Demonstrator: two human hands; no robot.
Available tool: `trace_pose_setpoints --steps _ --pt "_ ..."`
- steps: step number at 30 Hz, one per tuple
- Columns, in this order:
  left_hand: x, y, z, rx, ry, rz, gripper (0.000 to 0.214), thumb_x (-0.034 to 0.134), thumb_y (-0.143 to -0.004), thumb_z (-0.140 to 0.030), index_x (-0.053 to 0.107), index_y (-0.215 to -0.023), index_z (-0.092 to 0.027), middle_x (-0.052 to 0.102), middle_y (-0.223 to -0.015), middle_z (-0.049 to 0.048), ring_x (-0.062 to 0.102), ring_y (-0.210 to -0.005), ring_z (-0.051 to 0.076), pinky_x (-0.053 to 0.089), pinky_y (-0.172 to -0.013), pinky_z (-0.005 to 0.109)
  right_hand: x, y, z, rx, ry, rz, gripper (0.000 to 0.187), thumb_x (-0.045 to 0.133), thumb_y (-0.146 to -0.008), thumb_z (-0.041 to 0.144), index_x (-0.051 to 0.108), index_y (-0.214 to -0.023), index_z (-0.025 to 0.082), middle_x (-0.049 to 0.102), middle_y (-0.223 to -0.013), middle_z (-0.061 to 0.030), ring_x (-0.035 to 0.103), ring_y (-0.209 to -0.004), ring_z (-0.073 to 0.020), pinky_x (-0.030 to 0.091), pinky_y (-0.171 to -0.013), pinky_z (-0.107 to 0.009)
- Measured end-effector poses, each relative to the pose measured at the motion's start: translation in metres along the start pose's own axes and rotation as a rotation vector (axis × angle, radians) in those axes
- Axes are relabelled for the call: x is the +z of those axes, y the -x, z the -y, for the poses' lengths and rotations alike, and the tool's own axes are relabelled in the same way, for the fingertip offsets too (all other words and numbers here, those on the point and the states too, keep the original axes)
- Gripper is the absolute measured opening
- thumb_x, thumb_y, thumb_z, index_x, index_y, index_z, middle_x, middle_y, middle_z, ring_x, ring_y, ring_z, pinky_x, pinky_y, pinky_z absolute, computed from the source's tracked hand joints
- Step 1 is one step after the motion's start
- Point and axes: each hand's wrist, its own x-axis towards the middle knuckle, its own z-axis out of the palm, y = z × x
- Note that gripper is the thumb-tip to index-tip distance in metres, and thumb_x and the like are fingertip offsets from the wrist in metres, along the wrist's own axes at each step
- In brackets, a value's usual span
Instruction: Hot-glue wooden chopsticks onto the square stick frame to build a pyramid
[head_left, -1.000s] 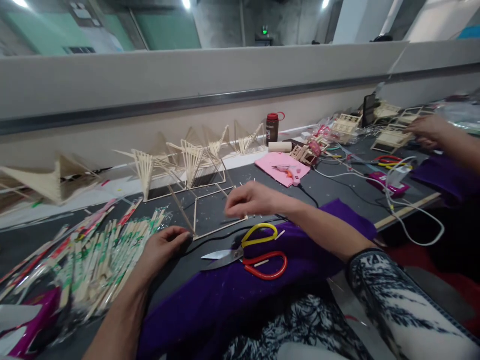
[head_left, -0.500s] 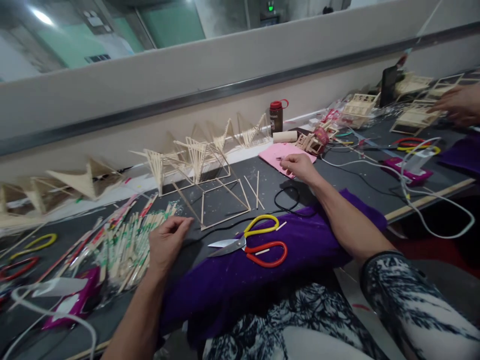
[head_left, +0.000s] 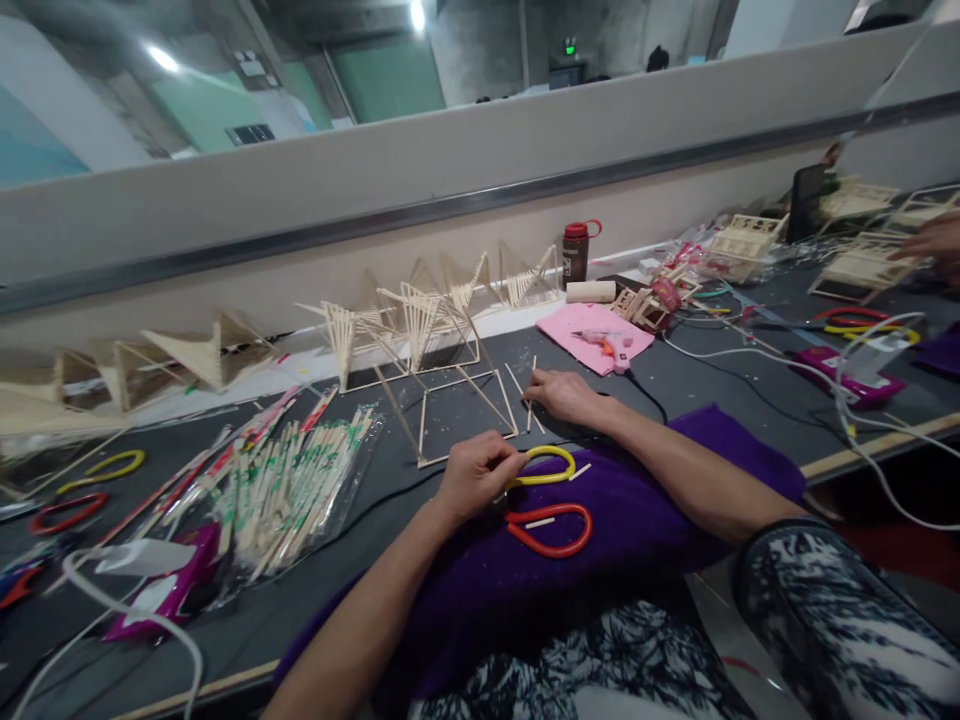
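My right hand (head_left: 566, 396) has its fingers closed at one of two thin wooden sticks (head_left: 534, 368) lying crossed on the dark table. My left hand (head_left: 480, 474) is curled with thumb and finger together. It is over the scissors, whose yellow handle (head_left: 553, 450) and red handle (head_left: 574, 552) show while the blades are mostly hidden. Whatever the left fingers hold, if anything, cannot be made out. Just beyond the hands stands a wooden stick frame (head_left: 421, 425). The scissors rest on a purple cloth (head_left: 622, 520). A glue gun (head_left: 615, 348) lies on a pink sheet (head_left: 564, 322).
Bagged wooden sticks (head_left: 300, 490) lie at left, beside a magenta pack (head_left: 172, 590) and other scissors (head_left: 71, 512). Finished stick models (head_left: 420, 335) line the wall near a red-lidded bottle (head_left: 576, 255). White cables and another person's hand (head_left: 930, 245) are at right.
My right hand has left the pink sheet, where the glue gun now shows, and come to the loose sticks. My left hand has moved right, over the scissors. The view has shifted.
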Motion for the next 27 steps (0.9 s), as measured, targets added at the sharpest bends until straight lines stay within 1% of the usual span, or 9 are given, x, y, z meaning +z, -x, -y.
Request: trace_pose_setpoints --steps 5,12,16,19,21,23,24,25,27 --pt "0.006 0.008 0.007 -0.011 0.022 0.085 0.029 0.059 -0.088 -0.037 0.066 -0.066 -0.019 0.062 -0.065 0.0026 0.055 -0.061 0.011 0.039 -0.061 0.023 -0.002 0.004 -0.001 0.009 0.111 0.039 0.029 0.043 -0.096 0.019 0.068 -0.109 0.021 0.064 -0.111 -0.0096 0.062 -0.094 -0.0198 0.037 -0.069 -0.026" --pt "0.008 0.007 0.008 0.026 -0.013 0.217 0.029 0.059 -0.088 -0.038 0.068 -0.070 -0.018 0.063 -0.068 0.0027 0.053 -0.062 0.011 0.036 -0.060 0.023 0.002 0.014 -0.012 -0.111 0.245 -0.002 0.021 0.043 -0.096 0.016 0.063 -0.103 0.019 0.063 -0.105 -0.0094 0.061 -0.090 -0.0199 0.036 -0.068 -0.028" --pt "0.009 0.008 0.008 0.027 0.016 0.234 0.028 0.058 -0.087 -0.037 0.069 -0.069 -0.018 0.063 -0.067 0.0033 0.054 -0.063 0.012 0.036 -0.060 0.023 0.004 0.016 -0.015 -0.047 0.235 -0.041 0.020 0.044 -0.094 0.014 0.061 -0.105 0.017 0.065 -0.100 -0.0102 0.063 -0.084 -0.0201 0.038 -0.065 -0.028" --pt "0.009 0.008 0.004 -0.029 0.146 0.199 0.025 0.062 -0.083 -0.036 0.070 -0.069 -0.018 0.063 -0.069 0.0035 0.055 -0.066 0.013 0.037 -0.062 0.024 0.001 0.020 -0.016 0.025 0.127 -0.219 0.022 0.040 -0.096 0.017 0.061 -0.104 0.015 0.067 -0.098 -0.0113 0.064 -0.085 -0.0201 0.042 -0.068 -0.029" --pt "0.009 0.008 0.001 -0.170 0.336 0.164 0.026 0.065 -0.081 -0.039 0.069 -0.069 -0.017 0.060 -0.064 0.0018 0.053 -0.060 0.011 0.037 -0.058 0.023 -0.004 0.024 -0.011 -0.020 0.028 -0.415 0.023 0.039 -0.098 0.019 0.062 -0.102 0.016 0.069 -0.100 -0.0123 0.064 -0.092 -0.0202 0.046 -0.077 -0.030" --pt "0.008 0.008 0.000 -0.362 0.596 0.158 0.031 0.064 -0.080 -0.045 0.069 -0.075 -0.015 0.054 -0.057 -0.0010 0.045 -0.050 0.008 0.033 -0.050 0.021 -0.008 0.030 0.001 -0.139 -0.041 -0.586 0.022 0.040 -0.097 0.019 0.062 -0.102 0.017 0.069 -0.103 -0.0128 0.063 -0.099 -0.0199 0.048 -0.084 -0.033" --pt "0.008 0.008 -0.001 -0.446 0.725 0.165 0.035 0.064 -0.080 -0.049 0.069 -0.079 -0.014 0.052 -0.055 -0.0022 0.041 -0.045 0.007 0.030 -0.046 0.021 -0.010 0.034 0.008 -0.214 -0.053 -0.639 0.021 0.042 -0.097 0.019 0.063 -0.102 0.018 0.070 -0.104 -0.0125 0.063 -0.101 -0.0196 0.048 -0.086 -0.033" --pt "0.006 0.008 0.000 -0.509 0.838 0.179 0.039 0.063 -0.080 -0.051 0.069 -0.081 -0.013 0.051 -0.053 -0.0029 0.038 -0.042 0.006 0.026 -0.042 0.020 -0.012 0.037 0.016 -0.292 -0.047 -0.669 0.021 0.043 -0.096 0.017 0.063 -0.103 0.019 0.070 -0.105 -0.0122 0.063 -0.100 -0.0189 0.049 -0.086 -0.033" --pt "0.004 0.008 0.001 -0.563 0.999 0.214 0.042 0.066 -0.078 -0.054 0.066 -0.079 -0.012 0.050 -0.051 -0.0032 0.034 -0.038 0.004 0.021 -0.039 0.019 -0.015 0.043 0.031 -0.448 -0.002 -0.669 0.021 0.045 -0.095 0.016 0.064 -0.104 0.020 0.070 -0.107 -0.0115 0.063 -0.097 -0.0181 0.049 -0.083 -0.032"
